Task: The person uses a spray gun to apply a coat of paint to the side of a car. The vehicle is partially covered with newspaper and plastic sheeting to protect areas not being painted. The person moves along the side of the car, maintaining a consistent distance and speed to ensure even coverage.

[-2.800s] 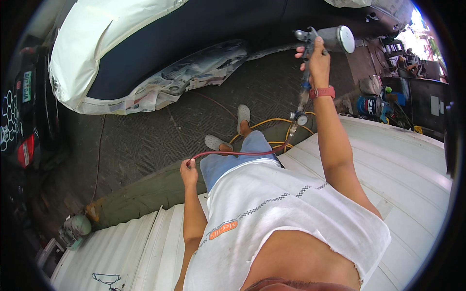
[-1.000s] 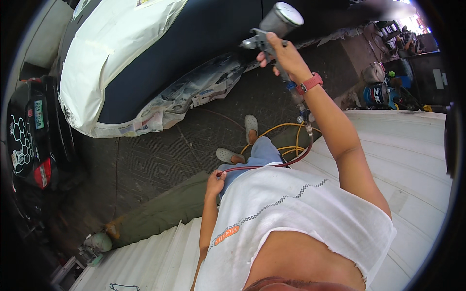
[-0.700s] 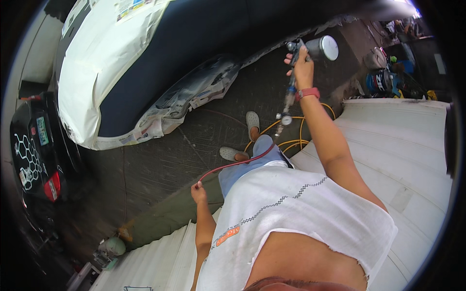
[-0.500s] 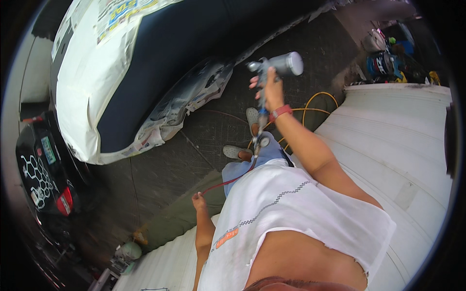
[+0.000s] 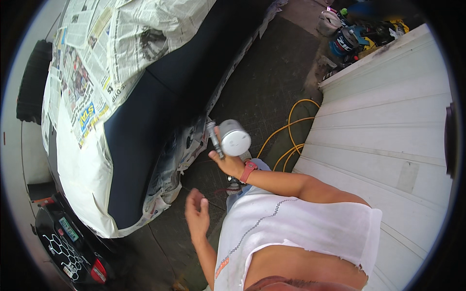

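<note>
My right hand, with a red watch on the wrist, is closed round a spray gun whose round silver cup faces me. The gun is beside the lower edge of a dark, matte car body panel. Newspaper and white masking sheet cover the bodywork around that panel. Below the panel's wrapped edge, my left hand is raised with its thumb apart from the fingers, and nothing shows in it. A short stretch of red hose appears between my hands; the rest is hidden.
A yellow hose lies in loops on the dark floor, against a white ribbed panel on the right. A bucket and a blue container stand among clutter at the far right. A black car is at the lower left.
The spray gun in my right hand has come nearer and to the left, toward the dark panel. My left hand has risen and let go of the red hose. The view has shifted.
</note>
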Demonstrator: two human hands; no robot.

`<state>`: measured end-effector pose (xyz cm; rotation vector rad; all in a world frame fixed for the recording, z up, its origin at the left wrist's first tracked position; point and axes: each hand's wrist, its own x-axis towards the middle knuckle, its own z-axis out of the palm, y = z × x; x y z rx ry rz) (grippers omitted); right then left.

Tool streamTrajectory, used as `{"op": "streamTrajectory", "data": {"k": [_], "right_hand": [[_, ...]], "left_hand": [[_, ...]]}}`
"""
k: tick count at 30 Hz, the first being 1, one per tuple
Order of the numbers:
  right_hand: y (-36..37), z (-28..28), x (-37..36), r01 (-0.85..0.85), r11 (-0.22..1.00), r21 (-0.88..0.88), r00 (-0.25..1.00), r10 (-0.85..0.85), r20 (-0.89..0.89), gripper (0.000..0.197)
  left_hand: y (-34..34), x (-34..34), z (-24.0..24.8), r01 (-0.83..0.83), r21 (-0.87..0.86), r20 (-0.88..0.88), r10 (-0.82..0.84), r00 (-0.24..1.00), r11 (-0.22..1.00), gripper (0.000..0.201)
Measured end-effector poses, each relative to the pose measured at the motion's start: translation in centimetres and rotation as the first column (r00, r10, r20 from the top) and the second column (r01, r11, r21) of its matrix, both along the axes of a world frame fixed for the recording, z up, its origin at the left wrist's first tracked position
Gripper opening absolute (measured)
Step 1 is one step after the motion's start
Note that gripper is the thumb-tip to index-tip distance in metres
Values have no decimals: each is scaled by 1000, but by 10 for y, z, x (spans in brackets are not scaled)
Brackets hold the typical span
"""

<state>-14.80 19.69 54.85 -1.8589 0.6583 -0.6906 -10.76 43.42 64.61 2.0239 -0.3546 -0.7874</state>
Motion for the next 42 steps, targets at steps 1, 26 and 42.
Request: {"op": "streamTrajectory", "data": {"k": [1, 26, 42], "right_hand": [[-3, 11, 7, -64, 993, -99, 998, 67, 22, 71], [110, 71, 43, -975, -84, 207, -132, 964, -233, 28], [339, 91, 29, -968, -249, 31, -243, 898, -368, 41]], "left_hand": [[-29, 15, 30, 41, -28, 358, -28, 933, 999, 63], [5, 7, 59, -656, -9, 901, 290, 322, 755, 18], [249, -53, 76, -746, -432, 509, 820, 262, 506, 19]]}}
